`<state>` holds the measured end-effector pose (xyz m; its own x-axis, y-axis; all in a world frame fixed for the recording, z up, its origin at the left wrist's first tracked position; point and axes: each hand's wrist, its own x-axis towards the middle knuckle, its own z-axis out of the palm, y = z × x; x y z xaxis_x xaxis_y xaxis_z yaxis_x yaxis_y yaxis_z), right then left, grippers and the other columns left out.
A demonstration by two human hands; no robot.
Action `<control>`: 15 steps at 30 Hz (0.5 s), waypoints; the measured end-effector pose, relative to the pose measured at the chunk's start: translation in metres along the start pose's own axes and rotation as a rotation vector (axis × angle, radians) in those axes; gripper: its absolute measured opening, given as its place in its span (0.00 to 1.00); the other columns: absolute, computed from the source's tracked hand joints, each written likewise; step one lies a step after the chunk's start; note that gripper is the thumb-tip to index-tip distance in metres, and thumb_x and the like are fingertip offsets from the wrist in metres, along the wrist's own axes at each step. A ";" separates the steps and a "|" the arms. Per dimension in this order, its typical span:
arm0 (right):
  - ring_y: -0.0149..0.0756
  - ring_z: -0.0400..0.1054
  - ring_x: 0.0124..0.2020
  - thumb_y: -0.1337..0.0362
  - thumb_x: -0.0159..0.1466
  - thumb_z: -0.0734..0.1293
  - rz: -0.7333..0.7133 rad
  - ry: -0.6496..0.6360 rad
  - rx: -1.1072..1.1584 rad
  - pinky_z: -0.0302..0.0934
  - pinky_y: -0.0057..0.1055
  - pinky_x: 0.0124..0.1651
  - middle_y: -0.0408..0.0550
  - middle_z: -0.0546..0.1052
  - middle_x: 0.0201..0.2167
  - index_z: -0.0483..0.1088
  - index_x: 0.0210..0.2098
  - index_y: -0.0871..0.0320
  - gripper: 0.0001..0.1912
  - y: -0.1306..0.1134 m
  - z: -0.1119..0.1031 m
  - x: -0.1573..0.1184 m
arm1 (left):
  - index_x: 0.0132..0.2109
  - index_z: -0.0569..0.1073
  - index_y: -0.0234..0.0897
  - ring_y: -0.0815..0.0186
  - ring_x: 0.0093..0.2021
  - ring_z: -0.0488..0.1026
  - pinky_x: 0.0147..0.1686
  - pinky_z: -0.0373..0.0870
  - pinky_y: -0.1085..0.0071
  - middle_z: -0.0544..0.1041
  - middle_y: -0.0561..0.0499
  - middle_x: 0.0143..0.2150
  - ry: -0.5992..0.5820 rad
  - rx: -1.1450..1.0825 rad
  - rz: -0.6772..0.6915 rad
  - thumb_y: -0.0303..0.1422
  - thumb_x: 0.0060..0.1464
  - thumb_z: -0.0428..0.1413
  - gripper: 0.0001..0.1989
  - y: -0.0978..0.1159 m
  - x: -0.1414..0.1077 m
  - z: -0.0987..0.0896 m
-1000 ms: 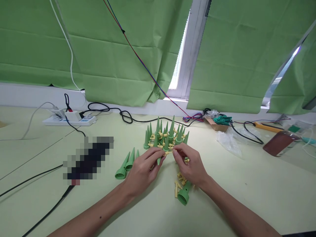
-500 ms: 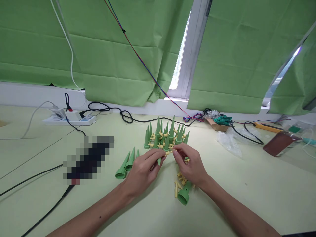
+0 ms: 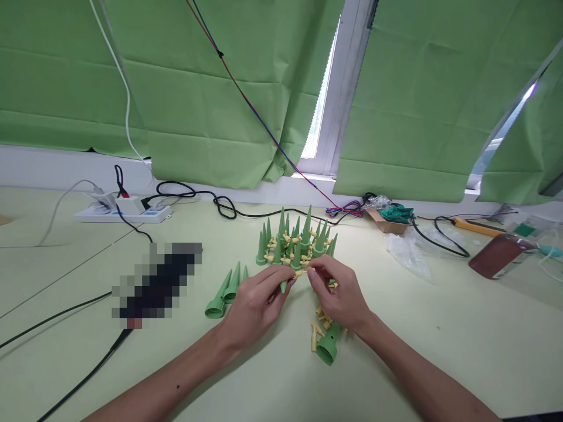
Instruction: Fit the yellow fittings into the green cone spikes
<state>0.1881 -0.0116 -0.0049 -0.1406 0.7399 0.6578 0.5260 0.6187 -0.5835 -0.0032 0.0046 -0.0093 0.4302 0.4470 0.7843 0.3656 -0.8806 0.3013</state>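
Observation:
My left hand [image 3: 260,299] is closed round a green cone [image 3: 284,286], whose tip points down past the fingers. A small yellow piece [image 3: 301,273] spans the gap between both hands' fingertips. My right hand [image 3: 338,290] pinches the far end of that yellow piece. Behind the hands stand several upright green cones [image 3: 307,231] with yellow pieces among them. Several more green cones [image 3: 217,306] rest left of my left hand. Under and beside my right hand lie loose yellow pieces [image 3: 314,338] and a green cone [image 3: 327,349] with its hollow base facing me.
A pixelated dark object [image 3: 160,284] with a cable lies at the left. A white power strip [image 3: 149,215] and black cables are at the back. On the right are a small cardboard box [image 3: 387,224], clear plastic bags [image 3: 409,256] and a reddish-brown bottle [image 3: 499,257].

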 end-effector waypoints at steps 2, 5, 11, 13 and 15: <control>0.31 0.62 0.24 0.65 0.68 0.60 -0.005 -0.015 0.000 0.58 0.29 0.27 0.45 0.70 0.27 0.69 0.35 0.58 0.07 0.000 0.000 0.000 | 0.47 0.71 0.39 0.66 0.41 0.77 0.40 0.74 0.73 0.79 0.49 0.42 -0.001 0.000 -0.004 0.21 0.60 0.53 0.11 0.000 0.000 0.000; 0.31 0.63 0.25 0.65 0.68 0.60 -0.016 -0.033 0.009 0.58 0.29 0.28 0.45 0.71 0.28 0.69 0.37 0.58 0.07 0.000 0.000 -0.001 | 0.47 0.71 0.39 0.66 0.41 0.77 0.39 0.74 0.73 0.79 0.49 0.42 -0.001 0.005 0.001 0.21 0.60 0.53 0.12 0.001 0.001 0.000; 0.30 0.62 0.24 0.66 0.68 0.61 -0.045 -0.059 0.011 0.58 0.28 0.28 0.45 0.72 0.30 0.70 0.39 0.58 0.06 0.002 -0.001 -0.003 | 0.47 0.71 0.39 0.66 0.41 0.77 0.40 0.74 0.73 0.79 0.49 0.42 0.013 0.025 0.013 0.21 0.60 0.53 0.11 0.001 0.001 0.001; 0.30 0.62 0.25 0.66 0.68 0.61 -0.047 -0.066 0.022 0.58 0.28 0.28 0.45 0.72 0.30 0.70 0.39 0.58 0.06 0.003 0.000 -0.003 | 0.47 0.72 0.39 0.65 0.41 0.77 0.39 0.74 0.72 0.79 0.48 0.42 0.016 0.028 0.015 0.21 0.60 0.53 0.11 0.000 0.000 0.002; 0.30 0.62 0.25 0.66 0.68 0.61 -0.050 -0.074 0.037 0.58 0.28 0.28 0.46 0.72 0.30 0.70 0.40 0.58 0.06 0.003 0.000 -0.002 | 0.47 0.72 0.38 0.65 0.41 0.77 0.39 0.74 0.73 0.79 0.49 0.41 0.024 0.029 0.022 0.21 0.60 0.53 0.11 0.000 0.001 0.002</control>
<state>0.1902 -0.0110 -0.0083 -0.2280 0.7243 0.6507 0.4855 0.6638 -0.5689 -0.0012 0.0055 -0.0101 0.4192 0.4231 0.8033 0.3800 -0.8853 0.2680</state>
